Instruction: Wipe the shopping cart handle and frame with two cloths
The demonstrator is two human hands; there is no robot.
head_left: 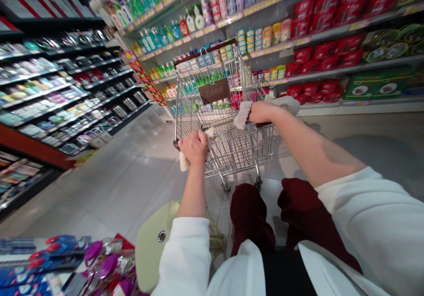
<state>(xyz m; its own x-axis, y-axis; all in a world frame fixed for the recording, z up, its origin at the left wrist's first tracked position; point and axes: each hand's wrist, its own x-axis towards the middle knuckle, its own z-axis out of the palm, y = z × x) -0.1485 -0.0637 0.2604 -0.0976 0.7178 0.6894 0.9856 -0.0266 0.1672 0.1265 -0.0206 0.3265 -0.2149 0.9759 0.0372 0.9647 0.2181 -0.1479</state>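
Observation:
A wire shopping cart [232,154] stands in front of me, with a dark brown sign [214,92] on its far side. My left hand [195,148] is closed on a pale cloth [184,161] at the left end of the cart's near bar. My right hand [261,111] is closed on a greyish-white cloth [243,115] at the bar's right part. Brown pieces of the bar show beside both hands, while the cloths and fingers cover the rest. How far each cloth wraps around the bar is hidden.
Shelves of bottles and tubs [198,33] stand ahead, with red containers [327,48] to the right. Kitchenware shelves [66,84] line the left side. A pale green item with a metal eyelet [149,243] and purple-topped packages [107,265] are close at lower left. Tiled floor [132,181] lies between.

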